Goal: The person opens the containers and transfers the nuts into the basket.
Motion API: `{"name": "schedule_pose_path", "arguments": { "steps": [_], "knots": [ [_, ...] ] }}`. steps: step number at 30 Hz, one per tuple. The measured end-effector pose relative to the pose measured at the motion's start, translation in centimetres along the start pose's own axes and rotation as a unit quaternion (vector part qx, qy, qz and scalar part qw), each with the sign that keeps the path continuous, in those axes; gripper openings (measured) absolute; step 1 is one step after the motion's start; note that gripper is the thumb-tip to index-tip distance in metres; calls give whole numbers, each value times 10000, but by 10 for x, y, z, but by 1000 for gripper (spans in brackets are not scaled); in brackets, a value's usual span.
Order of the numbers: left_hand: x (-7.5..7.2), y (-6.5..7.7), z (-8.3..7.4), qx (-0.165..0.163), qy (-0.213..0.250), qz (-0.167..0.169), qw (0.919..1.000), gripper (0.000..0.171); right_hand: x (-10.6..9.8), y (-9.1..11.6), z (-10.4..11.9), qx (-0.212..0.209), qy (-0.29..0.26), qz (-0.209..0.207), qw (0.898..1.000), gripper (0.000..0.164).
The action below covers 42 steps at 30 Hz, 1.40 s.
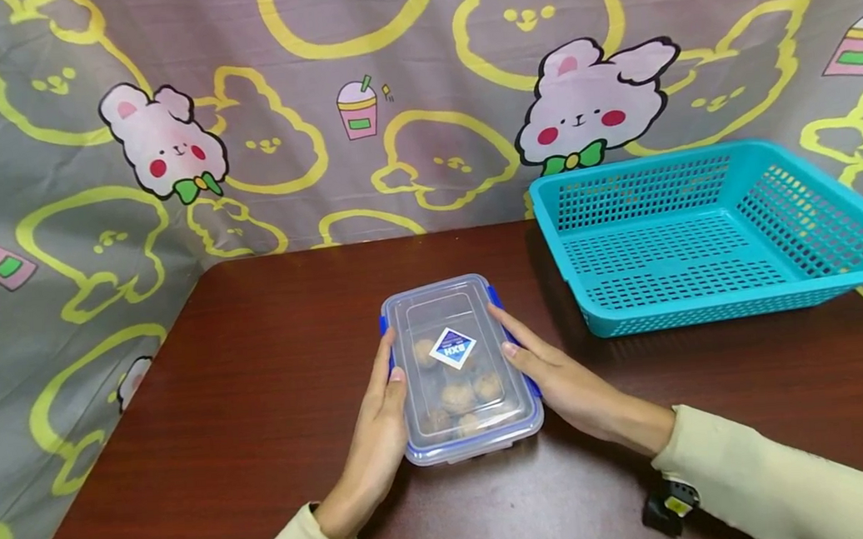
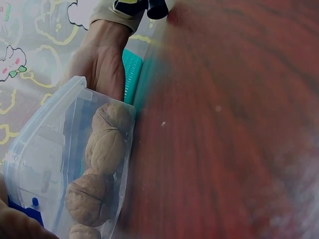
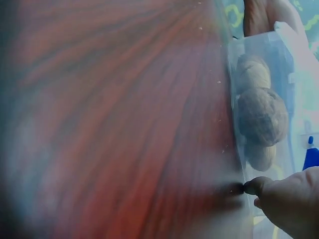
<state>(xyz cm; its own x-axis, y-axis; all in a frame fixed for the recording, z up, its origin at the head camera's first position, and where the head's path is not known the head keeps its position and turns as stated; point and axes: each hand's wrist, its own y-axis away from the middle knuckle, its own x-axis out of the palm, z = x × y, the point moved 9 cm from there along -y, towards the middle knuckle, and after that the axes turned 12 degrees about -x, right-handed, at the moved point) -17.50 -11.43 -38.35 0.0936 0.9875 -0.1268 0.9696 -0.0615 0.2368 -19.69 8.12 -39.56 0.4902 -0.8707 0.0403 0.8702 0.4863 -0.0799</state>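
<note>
A clear plastic food container (image 1: pixel 433 296) with blue side clips and a blue-and-white diamond sticker on its lid lies lengthwise before me on the table. Through its walls show several walnuts (image 2: pixel 89 199), gathered toward the near end. My left hand (image 1: pixel 372 441) grips the container's left side, thumb along the lid's edge. On the opposite side my right hand (image 1: pixel 575 389) holds it, thumb and forefinger at the lid's right edge. In the right wrist view, fingertips (image 3: pixel 254 186) reach the container's bottom edge. The lid sits on the container.
A turquoise plastic basket (image 1: pixel 704 305) with perforated walls stands at the back right of the dark red-brown wooden table (image 1: pixel 259 382). Behind the table hangs a curtain (image 1: pixel 434 94) printed with rabbits. A small black device (image 1: pixel 674 507) is strapped at my right wrist.
</note>
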Motion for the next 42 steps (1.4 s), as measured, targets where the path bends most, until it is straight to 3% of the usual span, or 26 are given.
{"name": "schedule_pose_path", "arguments": {
  "steps": [13, 21, 26, 35, 42],
  "knots": [
    [0, 1, 2, -62, 29, 39, 10000, 56, -7, 0, -1, 128, 10, 89, 9999, 59],
    [-1, -1, 1, -111, 193, 193, 9996, 57, -19, 1, 8, 120, 898, -238, 9956, 62],
    [-1, -3, -1, -91, 234, 254, 9994, 58, -23, 1, 20, -128, 1422, -393, 9890, 68],
    [-2, -4, -1, -118, 309, 227, 9992, 57, -19, -3, 22, -320, 1155, -357, 9921, 71],
    [-1, -4, 1, -132, 331, 261, 9990, 57, -14, -2, 15, -62, 1095, -333, 9934, 71]
  ]
}}
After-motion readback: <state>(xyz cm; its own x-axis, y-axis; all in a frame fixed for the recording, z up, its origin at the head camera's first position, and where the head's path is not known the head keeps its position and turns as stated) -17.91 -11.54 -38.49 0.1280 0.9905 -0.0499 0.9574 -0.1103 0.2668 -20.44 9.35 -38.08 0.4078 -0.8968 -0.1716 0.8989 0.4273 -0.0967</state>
